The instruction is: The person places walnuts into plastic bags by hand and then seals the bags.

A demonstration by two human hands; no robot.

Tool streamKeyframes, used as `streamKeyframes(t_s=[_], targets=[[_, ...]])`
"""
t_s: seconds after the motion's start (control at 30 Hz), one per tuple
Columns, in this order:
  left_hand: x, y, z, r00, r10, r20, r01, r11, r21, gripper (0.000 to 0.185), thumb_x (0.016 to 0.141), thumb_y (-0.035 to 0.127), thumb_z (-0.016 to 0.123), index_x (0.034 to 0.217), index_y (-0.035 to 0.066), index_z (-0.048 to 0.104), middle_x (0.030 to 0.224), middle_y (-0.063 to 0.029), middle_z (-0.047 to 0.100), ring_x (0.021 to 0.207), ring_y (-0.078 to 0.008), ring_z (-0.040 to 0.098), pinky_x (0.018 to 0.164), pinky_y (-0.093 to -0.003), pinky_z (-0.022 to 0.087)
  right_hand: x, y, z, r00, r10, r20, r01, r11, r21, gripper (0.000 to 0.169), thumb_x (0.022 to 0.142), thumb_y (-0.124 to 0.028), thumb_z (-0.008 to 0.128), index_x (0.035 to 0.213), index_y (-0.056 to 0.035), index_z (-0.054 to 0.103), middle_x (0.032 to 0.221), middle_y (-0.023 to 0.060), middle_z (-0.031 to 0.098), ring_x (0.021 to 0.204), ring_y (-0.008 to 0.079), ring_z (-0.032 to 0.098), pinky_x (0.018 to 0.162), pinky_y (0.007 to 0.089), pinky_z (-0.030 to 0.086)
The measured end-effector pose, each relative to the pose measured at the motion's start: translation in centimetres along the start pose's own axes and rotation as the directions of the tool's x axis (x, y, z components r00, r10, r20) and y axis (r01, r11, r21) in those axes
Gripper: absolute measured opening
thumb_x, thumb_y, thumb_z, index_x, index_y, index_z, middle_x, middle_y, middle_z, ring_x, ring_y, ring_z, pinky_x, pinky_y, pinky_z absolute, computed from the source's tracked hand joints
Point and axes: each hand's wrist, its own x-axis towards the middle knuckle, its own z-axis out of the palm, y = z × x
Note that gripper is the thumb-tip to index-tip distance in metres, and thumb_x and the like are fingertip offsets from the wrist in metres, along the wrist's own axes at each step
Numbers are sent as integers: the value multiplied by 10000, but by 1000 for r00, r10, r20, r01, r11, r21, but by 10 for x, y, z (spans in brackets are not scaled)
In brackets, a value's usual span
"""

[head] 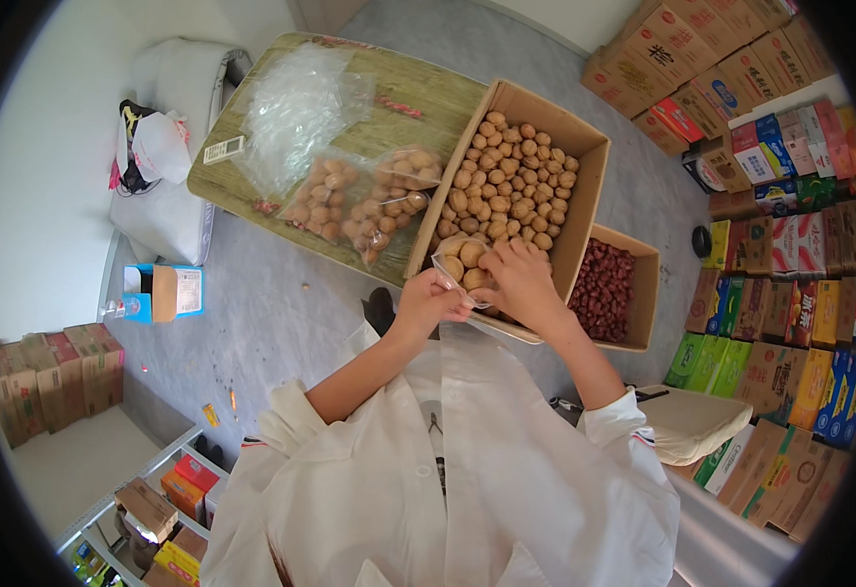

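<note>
My left hand [432, 302] pinches the edge of a clear plastic bag [465, 265] that has several walnuts inside. At the bag's other side is my right hand [520, 282], its fingers bent over the opening; whether it grips the film or a walnut is hidden. Both hands are over the near end of an open cardboard box [582, 139] holding many loose walnuts [509, 183]. Left of the box, filled bags of walnuts [321, 194] lie on the table, one of them [407, 167] resting close to the box wall.
A wood-patterned table [435, 88] carries a heap of clear empty bags [303, 103] and a white remote control [224, 150]. Beside the walnut box stands a carton of red dates [604, 286]. Stacked cartons [773, 315] line the right. A blue box [164, 293] sits on the floor at left.
</note>
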Motion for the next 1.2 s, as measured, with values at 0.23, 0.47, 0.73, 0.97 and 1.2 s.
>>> streamKeyframes(t_s=[0.23,0.47,0.73,0.97,1.2], targets=[[-2,-5,-5,999,-43,1,43,999,2,119,788,81,573,779,-16,505,768,-158,611,644,-193,613,590,-274,526,1,-4,-10,978,105,180,-141,969,203,450,625,-278,715,999,-87,552,991,90,476,969,263,454,838,346,357],[4,-1,-13,996,-87,31,87,996,-16,123,793,97,566,804,-19,524,776,-137,612,685,-191,612,592,-271,521,3,-11,-7,987,86,138,-147,835,530,807,607,-254,748,1289,-128,335,1258,137,395,1127,303,398,927,359,336],[8,2,-65,990,141,19,-129,837,531,258,706,131,692,907,51,552,820,-52,604,692,-142,569,614,-259,477,-12,-7,12,997,74,-15,-63,920,387,477,703,-52,616,1148,-138,464,1080,88,528,950,275,517,789,349,417],[41,21,-71,545,668,507,-718,58,694,176,657,67,672,792,12,574,785,-59,528,764,-226,508,660,-303,418,-9,-12,14,982,110,-152,-34,900,434,415,709,-72,639,1104,-96,512,933,96,569,836,287,530,732,343,422],[46,25,-67,464,686,561,-756,-25,655,82,664,38,625,729,17,579,751,-63,529,728,-247,499,644,-334,399,21,-32,28,939,-47,-340,76,994,74,227,693,-113,614,904,-61,548,831,66,513,847,244,477,760,347,355]])
